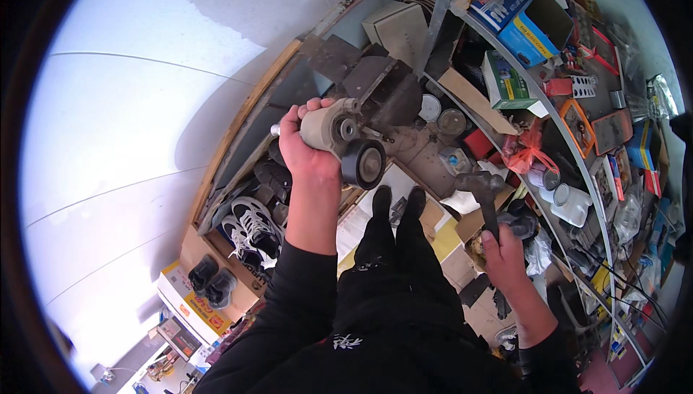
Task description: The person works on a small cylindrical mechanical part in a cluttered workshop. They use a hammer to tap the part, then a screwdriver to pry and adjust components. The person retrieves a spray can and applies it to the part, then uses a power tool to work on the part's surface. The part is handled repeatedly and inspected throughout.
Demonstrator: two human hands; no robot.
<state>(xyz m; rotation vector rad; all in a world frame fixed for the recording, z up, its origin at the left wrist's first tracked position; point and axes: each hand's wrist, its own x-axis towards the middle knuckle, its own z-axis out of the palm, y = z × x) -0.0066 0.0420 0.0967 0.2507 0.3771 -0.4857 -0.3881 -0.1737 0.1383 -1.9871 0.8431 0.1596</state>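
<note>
- The left hand (309, 154), slightly left of the frame's centre, has its fingers curled around a tan-grey metal part (319, 130), with no slack visible in the grip.
- That part sits at the centre-left of the frame. A black-rimmed roller (362, 164) is attached at its lower right, just beside the wrist, and a short bright stub sticks out past the fingers at its left.
- The right hand (503, 253), right of centre and lower down, is wrapped in a fist around the handle of a hammer (486, 195); the dark hammer head points toward the top of the frame.
- The hammer and the metal part are well apart.
- Both forearms come up from the lower edge in black sleeves, and the person's dark trousers (393, 264) fill the lower middle.
- Above the left hand, at the upper centre, stands a dark, boxy metal object (382, 87), with two round tins (442, 114) to its right.
- At the lower left, black-and-white sneakers (254, 226) lie near the left forearm; farther down, a pair of dark shoes (211, 282) rests on a carton.
- Along the right side, a cluttered shelf holds a blue box (530, 39), a green-and-white box (505, 82) and a white plastic bottle (572, 206).
</note>
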